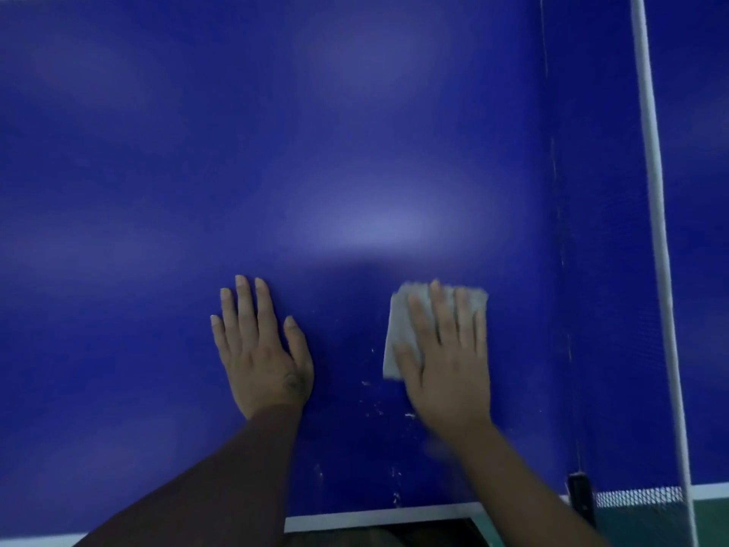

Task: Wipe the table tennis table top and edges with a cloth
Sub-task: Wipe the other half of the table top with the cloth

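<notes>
The left hand (262,357) lies flat on the blue table (276,152), its grip released, with fingers straight, slightly spread and holding nothing. To its right, the right hand (445,369) presses a pale grey cloth (398,321) to the tabletop. That grip is also released: the fingers lie straight across the cloth rather than curled round it. White specks (378,408) dot the surface between the hands, toward the near white edge line (374,517). The net's white band (655,191) runs along the right.
</notes>
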Tool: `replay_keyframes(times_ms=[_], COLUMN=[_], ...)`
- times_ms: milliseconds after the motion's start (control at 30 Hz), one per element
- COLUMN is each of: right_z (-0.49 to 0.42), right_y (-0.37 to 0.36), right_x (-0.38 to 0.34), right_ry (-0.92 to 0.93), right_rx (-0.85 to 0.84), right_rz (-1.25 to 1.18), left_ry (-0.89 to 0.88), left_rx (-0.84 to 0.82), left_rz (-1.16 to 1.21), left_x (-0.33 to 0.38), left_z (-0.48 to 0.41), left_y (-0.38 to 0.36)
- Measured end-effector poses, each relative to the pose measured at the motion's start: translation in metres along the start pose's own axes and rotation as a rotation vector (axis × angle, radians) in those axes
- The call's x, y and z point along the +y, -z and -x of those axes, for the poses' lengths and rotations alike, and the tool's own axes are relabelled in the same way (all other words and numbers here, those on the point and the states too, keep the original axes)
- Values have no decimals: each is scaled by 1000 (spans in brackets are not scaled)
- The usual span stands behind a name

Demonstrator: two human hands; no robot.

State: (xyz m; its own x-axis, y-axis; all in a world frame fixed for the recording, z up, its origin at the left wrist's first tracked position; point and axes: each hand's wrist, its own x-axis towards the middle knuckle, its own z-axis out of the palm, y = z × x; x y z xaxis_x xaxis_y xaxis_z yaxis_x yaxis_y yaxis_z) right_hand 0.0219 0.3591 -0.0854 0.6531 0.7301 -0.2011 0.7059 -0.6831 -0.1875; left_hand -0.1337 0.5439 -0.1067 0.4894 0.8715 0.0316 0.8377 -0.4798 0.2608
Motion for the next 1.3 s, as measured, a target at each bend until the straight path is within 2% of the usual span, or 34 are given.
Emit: replay_keyframes(times_ms=[100, 167, 333, 433, 533, 600, 700, 833, 1000, 1100, 1200, 1300], right_z=[-62, -75, 4, 52, 30, -14, -63, -25, 112, 161, 145, 94], right_y=[3, 0, -20, -20, -15, -9, 10, 11, -13, -20, -14, -4], right_x=[-17, -44, -76, -54, -18, 12, 59, 70, 27, 9, 28, 60], right_ry=[-182, -212, 159, 326, 421, 332, 51, -194, -348, -345, -295, -385], right_rx=[85, 99, 13, -39, -36, 38, 106, 151, 128, 68, 81, 115], right_rz=[-1, -26, -20, -45, 21, 63, 65, 10, -18, -40, -14, -3], left_ry=[-3, -5, -7, -8, -1, 2, -1, -4, -37, -61, -236, -303], left_rx=[-2, -2, 3, 4, 3, -1, 2, 10, 18, -34, -103, -83], left_rz=[-9, -13, -10, -5, -4, -7, -6, 8, 89, 185, 138, -9], left_x=[-1, -2, -4, -2, -1, 0, 2, 0, -2, -11, -47, -96], left_z=[0, 1, 1, 1, 1, 1, 2, 1, 3, 4, 24, 69], left_y=[0, -1, -1, -1, 0, 1, 5, 5, 12, 17, 30, 47])
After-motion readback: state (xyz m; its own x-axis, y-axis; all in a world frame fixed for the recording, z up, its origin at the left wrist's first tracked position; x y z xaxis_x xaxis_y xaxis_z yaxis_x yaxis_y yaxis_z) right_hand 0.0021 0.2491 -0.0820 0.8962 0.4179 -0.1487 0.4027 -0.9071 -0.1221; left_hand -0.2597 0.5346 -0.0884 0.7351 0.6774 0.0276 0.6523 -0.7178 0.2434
